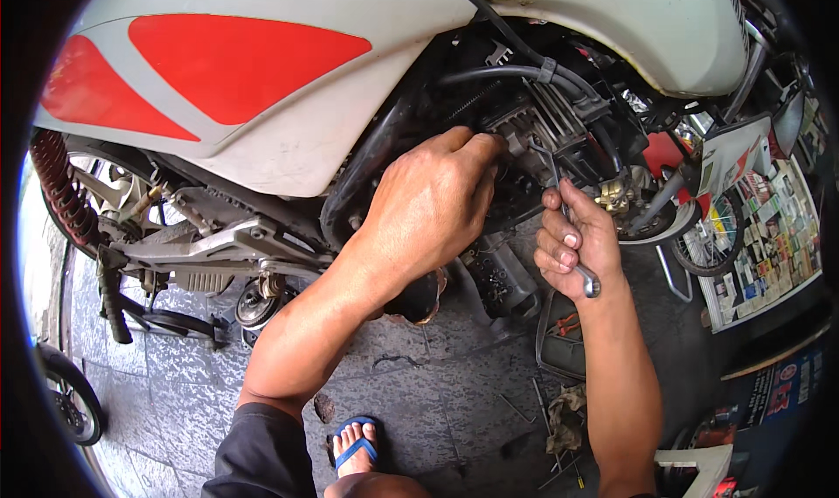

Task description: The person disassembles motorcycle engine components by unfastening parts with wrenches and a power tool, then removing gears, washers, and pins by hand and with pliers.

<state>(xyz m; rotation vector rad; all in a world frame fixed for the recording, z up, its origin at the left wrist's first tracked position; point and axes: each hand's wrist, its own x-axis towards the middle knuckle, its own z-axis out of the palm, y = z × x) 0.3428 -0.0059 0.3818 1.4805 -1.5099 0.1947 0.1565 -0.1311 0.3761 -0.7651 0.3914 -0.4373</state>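
A white motorbike body panel with red shapes [249, 61] spans the upper left. Below it on the right is the exposed engine, with a finned cylinder [551, 126]. My left hand [433, 196] is closed at the engine, its fingertips hidden behind its back; I cannot make out what it holds. My right hand [577, 249] grips a steel combination wrench [591, 284], whose far end reaches up to the engine just right of my left fingers. The lower ring end sticks out below my right fingers.
A grey parts tray [498, 284] and an open tool case [555, 358] lie below the engine on grey tiles [393, 428], with loose tools and a rag [568, 415]. A sticker-covered board [760, 253] stands at right, a loose wheel [72, 393] at left. My sandalled foot [354, 450] shows below.
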